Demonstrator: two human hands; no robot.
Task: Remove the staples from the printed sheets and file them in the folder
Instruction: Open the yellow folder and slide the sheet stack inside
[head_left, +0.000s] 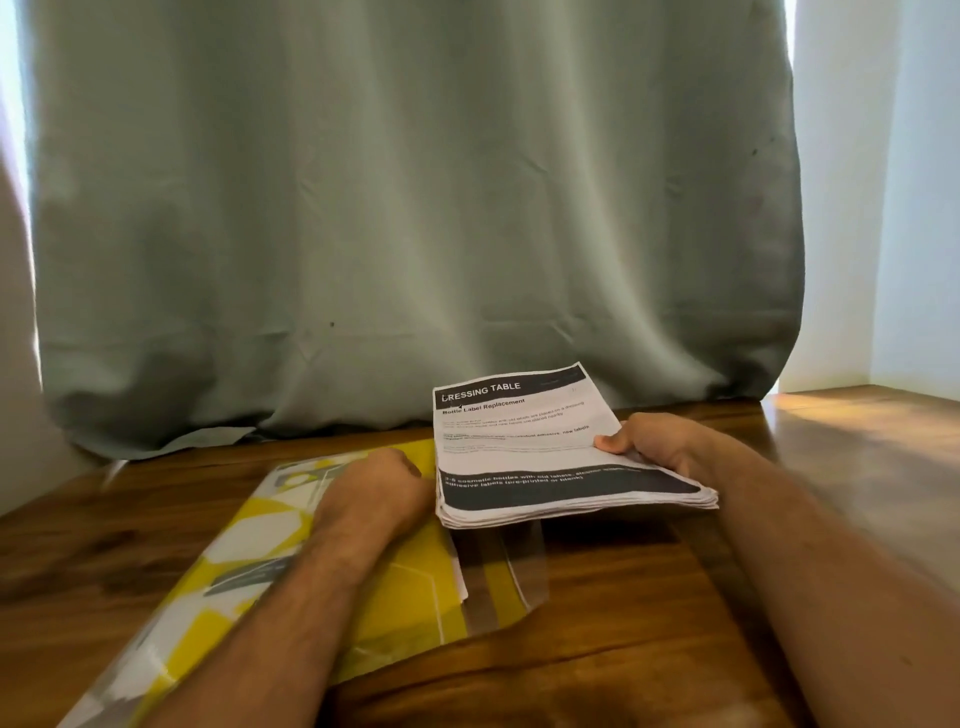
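A thick stack of printed sheets, its top page headed "DRESSING TABLE", is held just above the wooden table. My right hand grips its right edge, thumb on top and fingers beneath. My left hand is at the stack's left edge with curled fingers; whether it holds the paper or the folder cannot be made out. A yellow, white and grey patterned folder lies flat under my left forearm, with a clear plastic flap sticking out below the stack. No staple or staple remover can be seen.
The wooden table runs back to a grey-green curtain that drapes onto its far edge. A pale wall stands at the right, with sunlight on the table's far right corner.
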